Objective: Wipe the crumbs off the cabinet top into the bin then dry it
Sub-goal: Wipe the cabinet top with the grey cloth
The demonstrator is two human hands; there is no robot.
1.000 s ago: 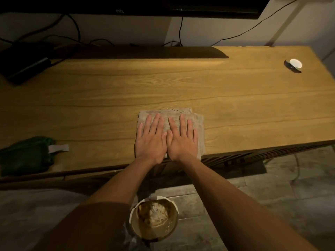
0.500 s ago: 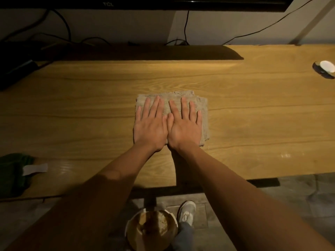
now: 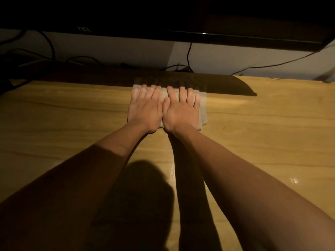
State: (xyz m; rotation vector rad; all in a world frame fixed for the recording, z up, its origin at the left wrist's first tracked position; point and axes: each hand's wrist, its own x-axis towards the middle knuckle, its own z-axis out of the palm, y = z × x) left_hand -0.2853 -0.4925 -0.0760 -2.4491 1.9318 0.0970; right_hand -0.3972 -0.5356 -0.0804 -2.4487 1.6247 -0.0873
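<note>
A folded beige cloth (image 3: 203, 113) lies flat on the wooden cabinet top (image 3: 272, 134), far back near the shadow under the screen. My left hand (image 3: 145, 109) and my right hand (image 3: 181, 111) press down on it side by side, palms flat, fingers spread and pointing away from me. The fingertips are blurred and reach into the dark band. Both forearms stretch out over the wood. The bin is out of view.
A dark television (image 3: 181, 24) hangs low over the back of the cabinet. Black cables (image 3: 188, 57) run down the pale wall behind it. A shadow of my head falls on the near wood (image 3: 145, 187).
Both hands have pushed the cloth away from me, from the front edge to the back of the cabinet top. The bin, the green cloth and the floor have dropped out of view.
</note>
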